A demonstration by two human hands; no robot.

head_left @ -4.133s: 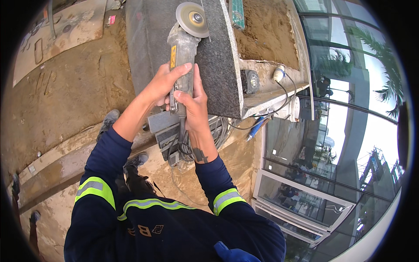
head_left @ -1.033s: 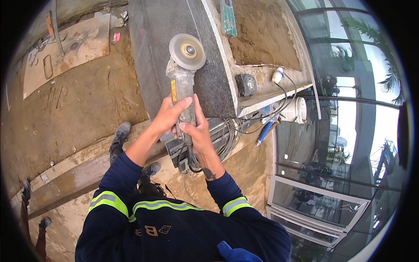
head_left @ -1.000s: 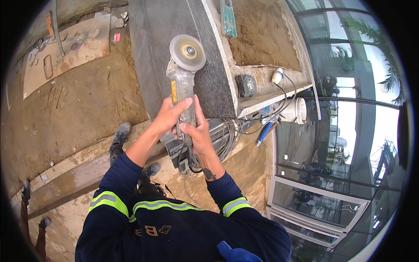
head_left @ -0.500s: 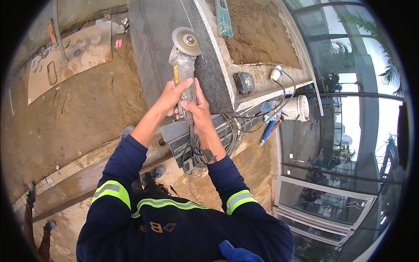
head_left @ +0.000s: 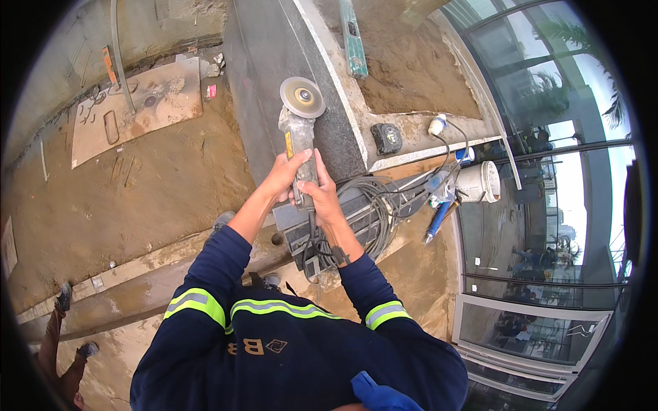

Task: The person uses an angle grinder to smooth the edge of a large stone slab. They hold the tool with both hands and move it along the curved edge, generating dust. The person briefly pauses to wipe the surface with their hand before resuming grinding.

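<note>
Both my hands grip a dusty grey angle grinder [head_left: 299,137] in front of me. Its round cutting disc [head_left: 302,97] points away from me, above a dark stone slab [head_left: 264,89]. My left hand [head_left: 283,177] wraps the body from the left, thumb on top. My right hand [head_left: 321,195] closes round the rear of the handle, where the cable leaves the tool. Whether the disc touches the slab or spins, I cannot tell.
Coiled cable [head_left: 377,212] lies on stacked stone strips [head_left: 291,218] by my right forearm. A tape measure [head_left: 386,138], a green level [head_left: 354,48] and a white bucket [head_left: 478,182] are to the right. Far left lies a board [head_left: 137,113]; another person's legs [head_left: 58,342] show lower left.
The view has shifted, so the whole scene sits further right and slightly lower. Both hands keep their hold on the grinder, which remains over the slab.
</note>
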